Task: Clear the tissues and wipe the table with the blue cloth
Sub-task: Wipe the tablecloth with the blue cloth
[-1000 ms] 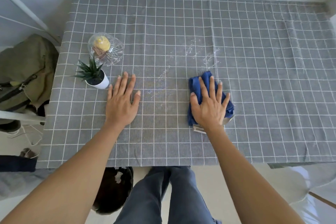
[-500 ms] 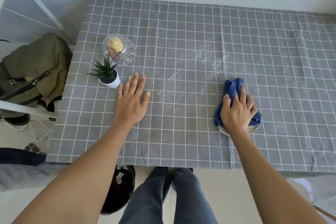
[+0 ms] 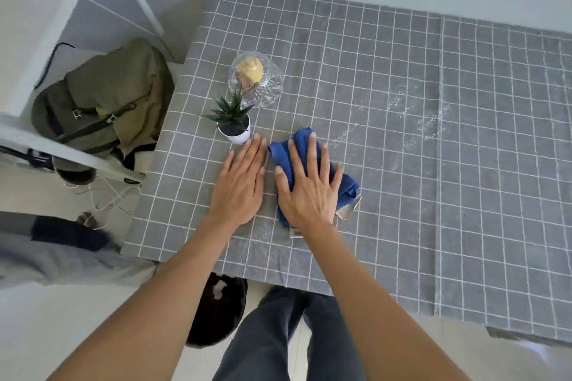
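Note:
The blue cloth (image 3: 284, 150) lies bunched on the grey checked tablecloth (image 3: 433, 195) near the table's front left. My right hand (image 3: 309, 189) presses flat on it with fingers spread. Just to its left, my left hand (image 3: 241, 182) rests flat on the tablecloth with straight fingers, fingertips close to the plant pot. A pale wet or dusty smear (image 3: 411, 114) streaks the tablecloth to the right of the cloth. No tissues lie on the table; a black bin (image 3: 216, 309) below the front edge holds a white scrap.
A small potted succulent (image 3: 233, 124) and a clear glass dome with a yellow object (image 3: 255, 77) stand just beyond my left hand. A green backpack (image 3: 108, 96) sits left of the table behind white frame bars. The wall runs along the far edge.
My right hand has slid the blue cloth leftwards across the table until it sits beside my left hand. The view has swung to the left; my left hand stays flat in place.

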